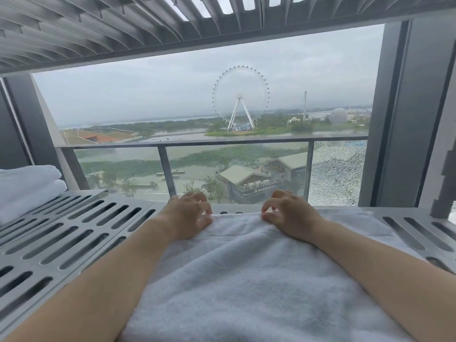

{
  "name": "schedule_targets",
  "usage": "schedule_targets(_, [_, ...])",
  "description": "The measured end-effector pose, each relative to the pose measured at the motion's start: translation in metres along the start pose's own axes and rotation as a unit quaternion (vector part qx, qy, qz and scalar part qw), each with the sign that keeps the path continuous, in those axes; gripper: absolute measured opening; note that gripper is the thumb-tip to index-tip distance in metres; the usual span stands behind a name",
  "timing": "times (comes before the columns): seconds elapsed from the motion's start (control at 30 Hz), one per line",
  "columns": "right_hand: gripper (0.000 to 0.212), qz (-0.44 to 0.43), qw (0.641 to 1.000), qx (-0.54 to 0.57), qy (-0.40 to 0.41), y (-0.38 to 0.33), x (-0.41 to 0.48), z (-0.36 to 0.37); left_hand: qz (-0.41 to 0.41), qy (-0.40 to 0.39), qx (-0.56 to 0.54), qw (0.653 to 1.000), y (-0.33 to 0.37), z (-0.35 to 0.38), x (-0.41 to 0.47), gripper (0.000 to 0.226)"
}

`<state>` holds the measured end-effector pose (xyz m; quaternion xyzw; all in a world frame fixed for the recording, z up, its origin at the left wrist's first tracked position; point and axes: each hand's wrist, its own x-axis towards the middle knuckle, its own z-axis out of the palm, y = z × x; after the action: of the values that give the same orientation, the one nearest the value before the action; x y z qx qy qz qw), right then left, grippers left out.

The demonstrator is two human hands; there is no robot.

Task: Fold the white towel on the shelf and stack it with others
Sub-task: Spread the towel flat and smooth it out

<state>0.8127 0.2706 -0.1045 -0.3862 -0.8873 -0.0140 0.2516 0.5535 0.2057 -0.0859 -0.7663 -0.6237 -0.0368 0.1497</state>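
1. Head view, work surface. The white towel (pixel 246 280) lies spread on the slotted grey shelf (pixel 61 243). It runs from the lower edge of the frame to the shelf's far edge, in the middle of the view and directly under both my forearms.
2. Head view, left hand. My left hand (pixel 187 214) sits at the towel's far edge, left of centre. Its fingers (pixel 197 197) are curled down over that edge and the thumb lies against the cloth, so the hand grips the hem (neither spread nor flat).
3. Head view, right hand. My right hand (pixel 290 213) sits at the same far edge, right of centre, with a bare stretch of hem between the two hands. The thumb and forefinger tips meet at the hem in a pinch, and the other fingers are curled above it. I cannot tell how much cloth lies inside the pinch.
4. Head view, contact. The heels of both hands rest on the towel's upper surface.
5. Head view, stack. The folded towels (pixel 27 188) lie on the same shelf at the far left, one on another, well apart from the towel under my hands.
6. Head view, surroundings. An upper shelf (pixel 98 28) of the same slotted metal hangs overhead. Beyond the shelf stand a glass railing (pixel 222 141) and a Ferris wheel (pixel 240 97).
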Motion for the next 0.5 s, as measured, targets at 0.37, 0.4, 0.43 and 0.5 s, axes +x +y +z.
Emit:
schedule_targets(0.37, [0.021,0.029,0.999,0.009,-0.034,-0.001,-0.001,-0.001,-0.012,-0.030,-0.038,0.999,0.006,0.002,0.004,0.012])
schedule_targets(0.4, [0.021,0.036,0.998,0.012,-0.039,-0.002,-0.001,-0.001,-0.016,-0.035,-0.036,0.999,0.007,0.002,0.003,0.012])
schedule_targets(0.43, [0.021,0.042,0.998,0.013,-0.044,-0.002,-0.001,-0.002,-0.018,-0.037,-0.027,0.999,0.007,0.000,0.005,0.012])
schedule_targets(0.5, [0.023,0.046,0.997,-0.005,-0.069,-0.002,0.001,-0.003,-0.023,-0.024,0.015,0.999,0.004,-0.008,0.013,0.012])
